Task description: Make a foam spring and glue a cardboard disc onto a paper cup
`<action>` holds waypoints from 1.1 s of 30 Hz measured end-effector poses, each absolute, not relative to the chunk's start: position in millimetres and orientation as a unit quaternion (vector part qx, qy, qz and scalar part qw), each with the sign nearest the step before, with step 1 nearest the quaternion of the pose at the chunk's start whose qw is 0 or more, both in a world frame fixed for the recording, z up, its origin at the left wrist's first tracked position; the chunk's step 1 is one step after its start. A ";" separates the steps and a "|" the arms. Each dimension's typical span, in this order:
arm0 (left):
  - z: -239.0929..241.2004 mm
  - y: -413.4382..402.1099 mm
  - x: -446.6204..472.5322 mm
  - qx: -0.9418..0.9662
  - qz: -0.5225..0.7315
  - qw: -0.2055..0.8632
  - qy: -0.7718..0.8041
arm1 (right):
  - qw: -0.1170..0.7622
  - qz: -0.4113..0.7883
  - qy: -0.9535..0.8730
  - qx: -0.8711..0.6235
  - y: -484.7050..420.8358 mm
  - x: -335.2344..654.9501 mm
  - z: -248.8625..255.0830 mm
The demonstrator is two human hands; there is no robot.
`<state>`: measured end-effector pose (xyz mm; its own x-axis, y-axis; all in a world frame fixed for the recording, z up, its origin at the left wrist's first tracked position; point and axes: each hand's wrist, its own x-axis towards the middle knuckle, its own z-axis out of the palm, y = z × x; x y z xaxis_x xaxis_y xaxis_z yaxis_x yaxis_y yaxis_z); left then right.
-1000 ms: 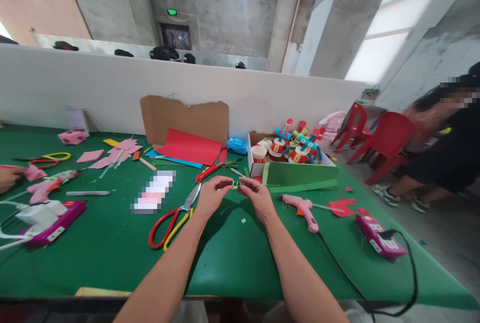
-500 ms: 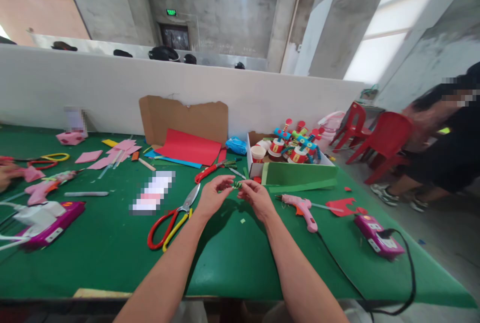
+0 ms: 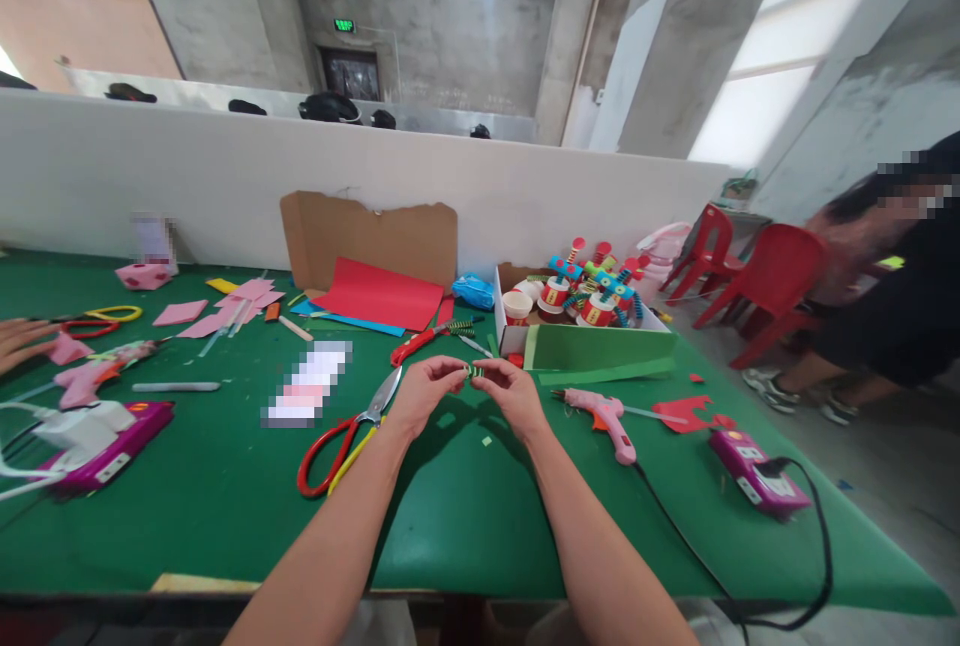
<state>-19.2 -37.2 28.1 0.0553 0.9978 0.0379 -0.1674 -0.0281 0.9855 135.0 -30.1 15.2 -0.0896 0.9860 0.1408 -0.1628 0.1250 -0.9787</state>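
Between the fingertips of my left hand and my right hand is a small coiled strip, green with pale stripes, like a folded paper spring. Both hands pinch it from either side, just above the table. Beside my left wrist lie red-handled scissors, with a yellow-handled tool partly under my forearm. A pink glue gun rests to the right of my right hand. Beyond my hands lie a red-handled cutter and more dark striped coils.
An open box holds paper-cup figures with blue and red parts. Red paper leans by cardboard. Purple power strips with cables lie on both sides. A co-worker's hand is at far left; another person stands at right.
My left fingertips have closed in on the coil, which now looks more compressed between both hands. The co-worker's hand at far left has shifted and spread flat.
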 end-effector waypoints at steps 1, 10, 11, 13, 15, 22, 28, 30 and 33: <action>28.1 -36.9 -19.1 0.479 0.537 0.541 0.435 | 0.545 0.542 -0.502 -0.397 -30.4 135.1 15.4; 20.8 -32.8 -19.4 0.547 0.517 0.473 0.457 | 0.544 0.600 -0.436 -0.391 -31.7 134.3 16.3; 19.7 -32.2 -19.6 0.554 0.517 0.465 0.458 | 0.550 0.599 -0.433 -0.388 -31.5 134.4 15.9; 17.8 -31.1 -20.0 0.556 0.523 0.455 0.458 | 0.565 0.597 -0.422 -0.383 -30.7 134.6 14.7; 16.5 -30.1 -20.2 0.544 0.536 0.455 0.458 | 0.579 0.594 -0.408 -0.381 -29.6 134.9 13.1; 15.3 -28.0 -20.6 0.529 0.556 0.453 0.454 | 0.587 0.591 -0.405 -0.377 -28.1 134.2 9.9; 12.7 -26.1 -21.8 0.559 0.546 0.417 0.464 | 0.574 0.600 -0.416 -0.370 -29.7 134.3 11.6; 12.1 -26.0 -22.0 0.575 0.541 0.399 0.466 | 0.568 0.609 -0.414 -0.367 -28.9 134.9 11.6; 12.8 -27.5 -21.7 0.601 0.541 0.367 0.459 | 0.564 0.630 -0.391 -0.364 -26.9 135.9 10.7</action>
